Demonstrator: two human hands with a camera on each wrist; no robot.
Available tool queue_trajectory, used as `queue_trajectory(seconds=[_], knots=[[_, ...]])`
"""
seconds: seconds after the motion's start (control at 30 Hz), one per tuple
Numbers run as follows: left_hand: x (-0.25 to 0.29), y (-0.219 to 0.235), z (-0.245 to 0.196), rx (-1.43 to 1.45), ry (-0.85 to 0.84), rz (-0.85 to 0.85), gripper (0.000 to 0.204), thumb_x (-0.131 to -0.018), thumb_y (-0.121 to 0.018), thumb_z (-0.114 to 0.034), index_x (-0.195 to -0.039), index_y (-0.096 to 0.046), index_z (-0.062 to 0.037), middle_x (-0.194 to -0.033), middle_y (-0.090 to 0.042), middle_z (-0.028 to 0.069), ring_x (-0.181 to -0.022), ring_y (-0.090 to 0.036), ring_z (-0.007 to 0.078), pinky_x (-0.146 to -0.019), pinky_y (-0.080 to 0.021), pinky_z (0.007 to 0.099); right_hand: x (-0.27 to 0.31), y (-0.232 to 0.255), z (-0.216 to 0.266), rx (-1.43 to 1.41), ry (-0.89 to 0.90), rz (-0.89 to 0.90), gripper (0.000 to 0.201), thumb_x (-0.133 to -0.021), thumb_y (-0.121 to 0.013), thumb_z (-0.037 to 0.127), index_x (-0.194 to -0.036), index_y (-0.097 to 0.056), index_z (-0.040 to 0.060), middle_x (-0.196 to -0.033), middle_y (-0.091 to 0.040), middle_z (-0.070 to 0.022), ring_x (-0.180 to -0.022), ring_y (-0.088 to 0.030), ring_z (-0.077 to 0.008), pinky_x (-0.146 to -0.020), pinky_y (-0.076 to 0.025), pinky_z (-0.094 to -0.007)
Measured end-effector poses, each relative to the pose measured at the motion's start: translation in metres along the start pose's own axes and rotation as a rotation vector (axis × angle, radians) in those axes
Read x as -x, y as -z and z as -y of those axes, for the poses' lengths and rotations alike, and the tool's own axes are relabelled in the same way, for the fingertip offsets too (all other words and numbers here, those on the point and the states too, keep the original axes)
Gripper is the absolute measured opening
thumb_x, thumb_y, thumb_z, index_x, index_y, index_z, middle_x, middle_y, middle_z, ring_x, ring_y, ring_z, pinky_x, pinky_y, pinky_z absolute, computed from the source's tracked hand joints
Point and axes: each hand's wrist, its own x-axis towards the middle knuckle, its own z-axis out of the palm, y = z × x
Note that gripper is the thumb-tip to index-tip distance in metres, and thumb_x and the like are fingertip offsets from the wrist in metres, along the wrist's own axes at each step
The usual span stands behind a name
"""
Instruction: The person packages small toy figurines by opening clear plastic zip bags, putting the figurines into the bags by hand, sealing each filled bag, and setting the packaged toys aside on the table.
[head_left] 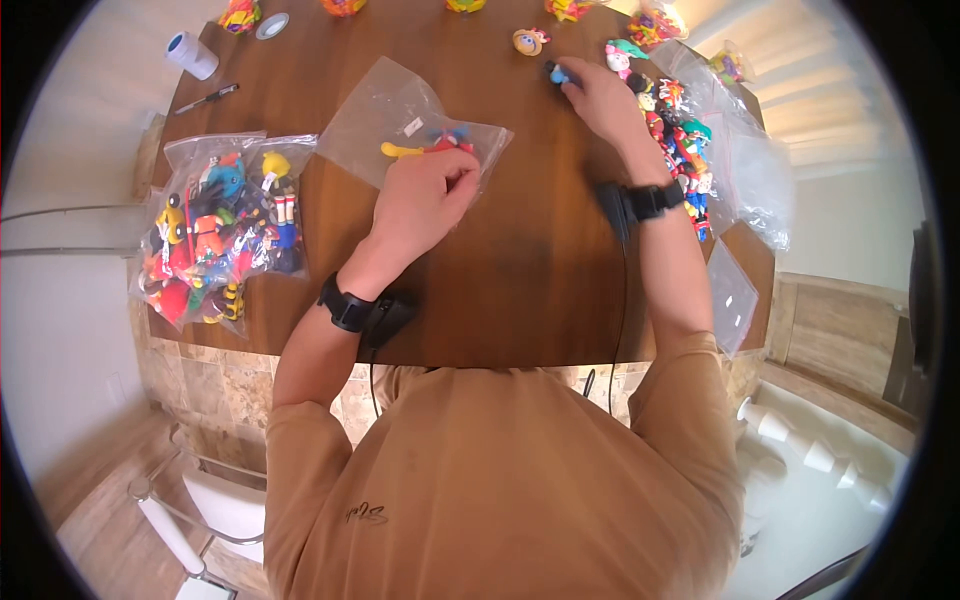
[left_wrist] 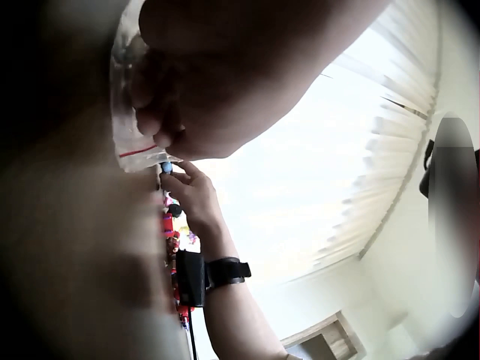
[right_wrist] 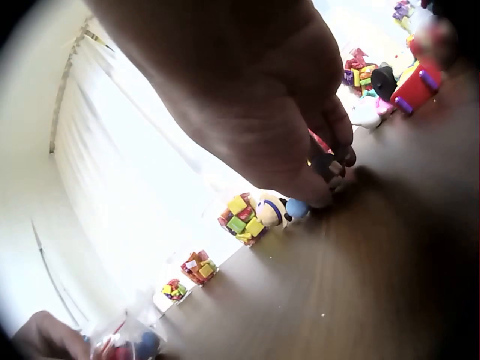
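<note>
My left hand [head_left: 425, 195] holds the near side of a clear zip bag [head_left: 375, 115], fingers curled at its edge. Inside that bag are a red and blue toy figure [head_left: 452, 140] and a yellow piece [head_left: 400, 150]. In the left wrist view the hand covers much of the bag [left_wrist: 135, 159], whose red seal line shows. Farther right, my right hand [head_left: 605, 105] pinches a small blue and black toy figure [head_left: 558, 74] low over the table; its fingers hide part of it. A toy head with a tan hat [head_left: 529, 41] lies just beyond.
Many toy figures [head_left: 690, 150] lie along the table's right side, beside empty plastic bags [head_left: 745, 165]. A filled bag of figures [head_left: 215, 235] sits at the left. A pen [head_left: 208, 98], a white cup [head_left: 192, 56] and colourful candy-like bundles [head_left: 343, 6] stand farther back.
</note>
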Motion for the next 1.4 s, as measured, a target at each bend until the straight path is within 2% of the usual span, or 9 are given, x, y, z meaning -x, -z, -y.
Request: queue_trajectory(seconds=[0.1,0.17,0.23,0.43,0.6,1.03,1.13,1.27,1.4], knots=[[-0.001,-0.001,-0.008,-0.060,-0.153,-0.226,0.008,-0.088,-0.065,-0.008,-0.091,-0.070,-0.0022,-0.070,-0.062,0.0054,-0.062,-0.059,0.0123,-0.057,-0.045,0.0262,0.026,0.006,0.016,-0.417,-0.126,0.054,0.026,-0.096,-0.057,0.023,-0.117,-0.062,0.0081,-0.091,-0.071,-0.0133,-0.077,-0.067,-0.0269,-0.073,-0.054,-0.0349],[-0.002,-0.001,-0.003,-0.037,-0.158,-0.241,0.008,-0.087,-0.065,-0.008,-0.091,-0.070,-0.0022,-0.073,-0.062,0.0056,-0.061,-0.058,0.0122,-0.057,-0.045,0.0257,0.052,0.020,0.041,-1.211,-0.368,0.418,0.026,-0.097,-0.058,0.025,-0.110,-0.062,0.0031,-0.091,-0.071,-0.0095,-0.073,-0.063,-0.0126,-0.068,-0.052,-0.0251],[-0.003,-0.002,-0.001,-0.017,-0.171,-0.255,0.008,-0.087,-0.065,-0.008,-0.091,-0.070,-0.0022,-0.075,-0.063,0.0058,-0.060,-0.057,0.0120,-0.057,-0.044,0.0251,0.072,0.012,0.058,-1.208,-0.317,0.526,0.023,-0.098,-0.059,0.023,-0.106,-0.061,0.0011,-0.092,-0.071,-0.0063,-0.074,-0.061,-0.0056,-0.066,-0.049,-0.0205],[0.000,-0.003,-0.006,-0.019,-0.136,-0.211,0.008,-0.086,-0.067,-0.007,-0.092,-0.070,-0.0026,-0.075,-0.062,0.0065,-0.059,-0.057,0.0141,-0.056,-0.044,0.0248,0.081,-0.024,0.093,-1.245,-0.342,0.529,0.022,-0.096,-0.063,0.019,-0.106,-0.065,-0.0001,-0.092,-0.068,-0.0032,-0.075,-0.062,-0.0077,-0.069,-0.052,-0.0233],[0.005,-0.004,-0.014,-0.179,-0.342,-0.295,0.007,-0.085,-0.068,-0.007,-0.091,-0.069,-0.0039,-0.077,-0.063,0.0071,-0.059,-0.060,0.0207,-0.055,-0.047,0.0293,0.082,-0.032,0.118,-1.829,-0.403,0.378,0.026,-0.095,-0.062,0.010,-0.118,-0.061,-0.0024,-0.108,-0.065,-0.0062,-0.093,-0.065,-0.0128,-0.086,-0.052,-0.0264],[0.001,0.000,-0.004,-0.282,-0.345,-0.390,0.005,-0.085,-0.068,-0.010,-0.089,-0.068,-0.0064,-0.080,-0.063,0.0049,-0.063,-0.062,0.0243,-0.055,-0.049,0.0322,0.064,-0.017,0.123,-1.557,-0.248,0.416,0.038,-0.091,-0.047,-0.008,-0.127,-0.058,-0.0028,-0.117,-0.067,-0.0086,-0.103,-0.066,-0.0166,-0.091,-0.052,-0.0305],[0.000,0.003,0.001,-0.344,-0.344,-0.415,0.005,-0.086,-0.067,-0.012,-0.088,-0.068,-0.0074,-0.082,-0.064,0.0050,-0.069,-0.064,0.0268,-0.058,-0.050,0.0349,0.045,0.004,0.077,-1.182,-0.077,0.731,0.032,-0.089,-0.046,-0.007,-0.111,-0.068,0.0014,-0.106,-0.071,-0.0062,-0.094,-0.069,-0.0167,-0.083,-0.053,-0.0286],[-0.001,0.000,0.016,-0.486,-0.220,-0.167,0.006,-0.087,-0.063,-0.013,-0.088,-0.066,-0.0077,-0.086,-0.065,0.0067,-0.078,-0.065,0.0297,-0.064,-0.052,0.0398,-0.005,0.005,0.035,-0.465,0.063,0.027,0.034,-0.087,-0.050,-0.002,-0.115,-0.065,0.0057,-0.109,-0.070,-0.0103,-0.103,-0.066,-0.0256,-0.089,-0.051,-0.0345],[-0.004,0.002,0.018,-0.458,-0.204,-0.125,0.006,-0.087,-0.063,-0.013,-0.086,-0.065,-0.0072,-0.085,-0.066,0.0077,-0.079,-0.064,0.0314,-0.067,-0.052,0.0413,-0.050,-0.027,0.009,-0.019,0.283,-0.211,0.037,-0.087,-0.053,0.003,-0.122,-0.062,0.0101,-0.121,-0.065,-0.0124,-0.109,-0.062,-0.0332,-0.093,-0.050,-0.0394]])
